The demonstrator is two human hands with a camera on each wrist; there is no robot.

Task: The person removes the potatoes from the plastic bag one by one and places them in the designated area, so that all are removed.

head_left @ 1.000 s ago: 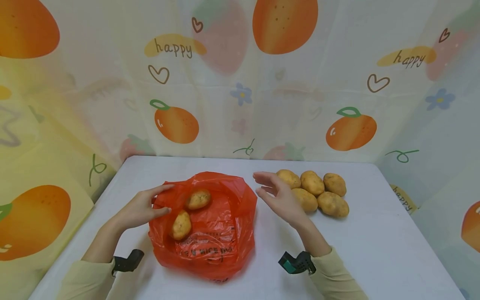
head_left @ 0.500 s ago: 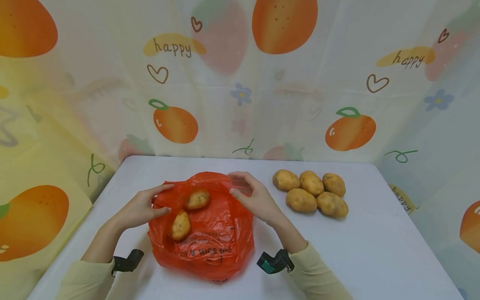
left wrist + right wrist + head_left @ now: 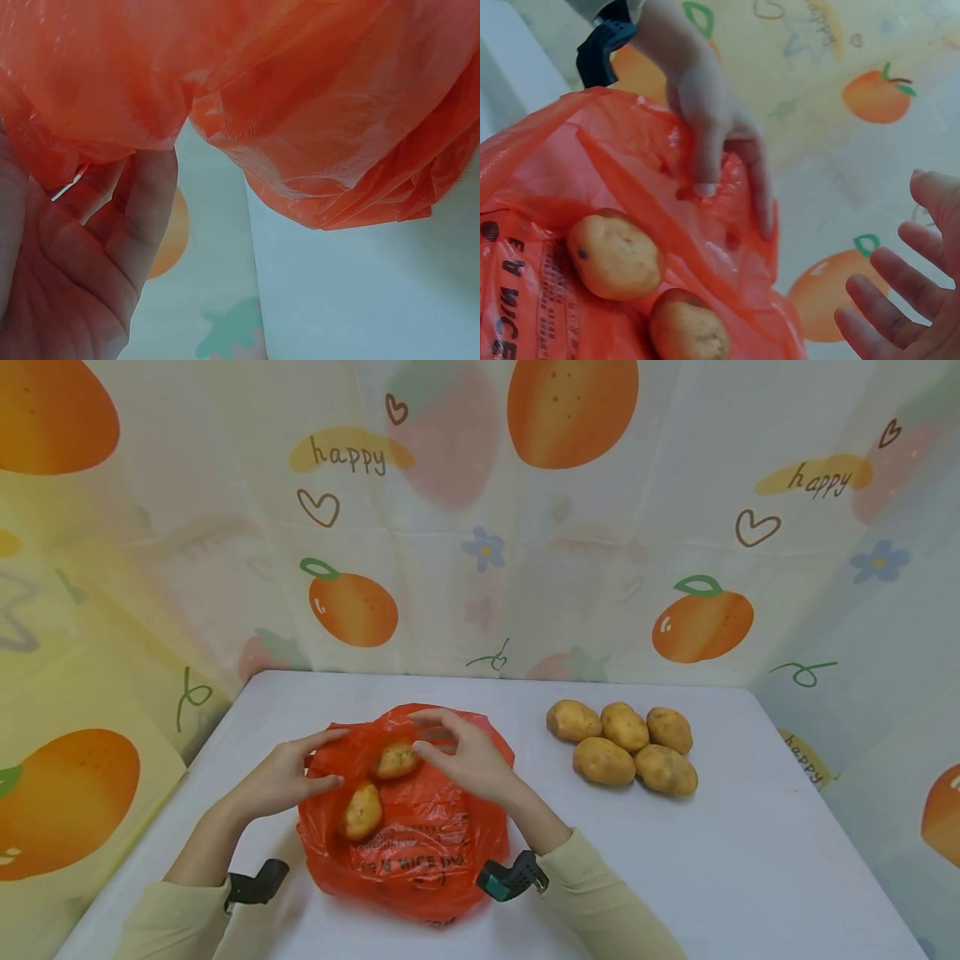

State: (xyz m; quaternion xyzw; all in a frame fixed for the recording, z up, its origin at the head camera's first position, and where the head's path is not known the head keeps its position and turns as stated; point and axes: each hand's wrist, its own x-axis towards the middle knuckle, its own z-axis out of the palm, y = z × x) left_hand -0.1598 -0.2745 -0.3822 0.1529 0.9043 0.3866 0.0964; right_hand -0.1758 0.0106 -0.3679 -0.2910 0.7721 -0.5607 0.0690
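A red plastic bag (image 3: 427,877) with dark print lies open-mouthed on the table. Two potatoes rest inside it, one potato (image 3: 395,761) farther back and another potato (image 3: 363,812) nearer the front left. My left hand (image 3: 281,779) grips the bag's left rim, thumb inside; the left wrist view shows its fingers (image 3: 154,195) behind the red film. Over the bag's mouth, beside the farther potato, hovers my right hand (image 3: 468,760). In the right wrist view this right hand (image 3: 915,285) has spread, relaxed fingers and holds nothing.
Several potatoes (image 3: 603,762) sit grouped at the back right of the white table (image 3: 720,860). A printed fruit-pattern cloth (image 3: 555,585) hangs right behind the table's rear edge. Each wrist carries a small dark camera (image 3: 257,882).
From near the grouped potatoes, my right hand has moved left, across the bag's right rim to above its mouth. My left hand and the bag have stayed in place.
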